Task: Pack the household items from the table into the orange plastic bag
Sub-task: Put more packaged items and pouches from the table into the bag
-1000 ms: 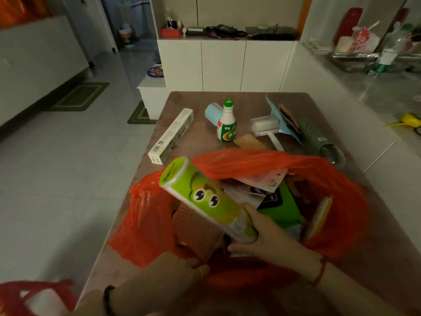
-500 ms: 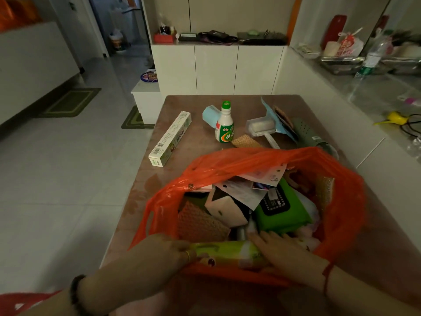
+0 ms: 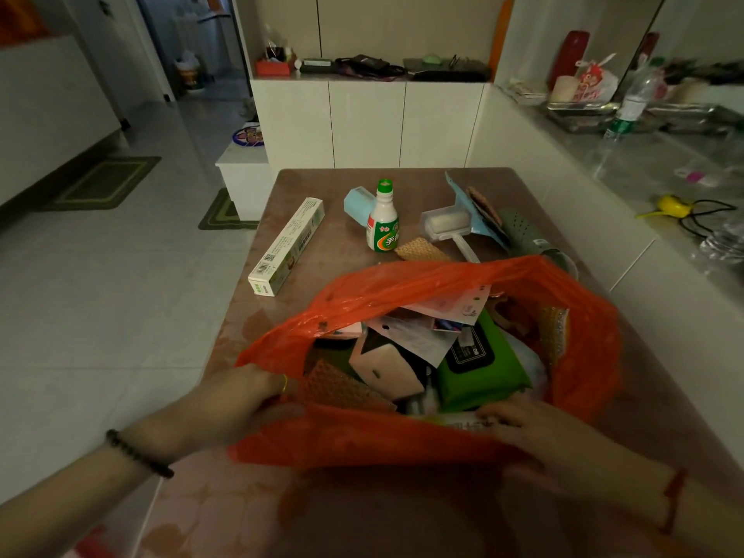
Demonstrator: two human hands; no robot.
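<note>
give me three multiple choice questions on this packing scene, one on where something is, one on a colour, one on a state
1. Where does the long white box lie?
A. inside the bag
B. on the table, left of the white bottle
C. on the floor

2. What colour is the cap of the white bottle?
A. green
B. red
C. black

3. What is the state of the orange bag?
A. tied shut
B. folded flat and empty
C. open with items inside

Answers:
1. B: the box rests on the table, apart from the bag and left of the bottle.
2. A: the cap on the upright bottle is green.
3. C: the mouth gapes, the left hand is at its rim, and a green packet shows inside.
</note>
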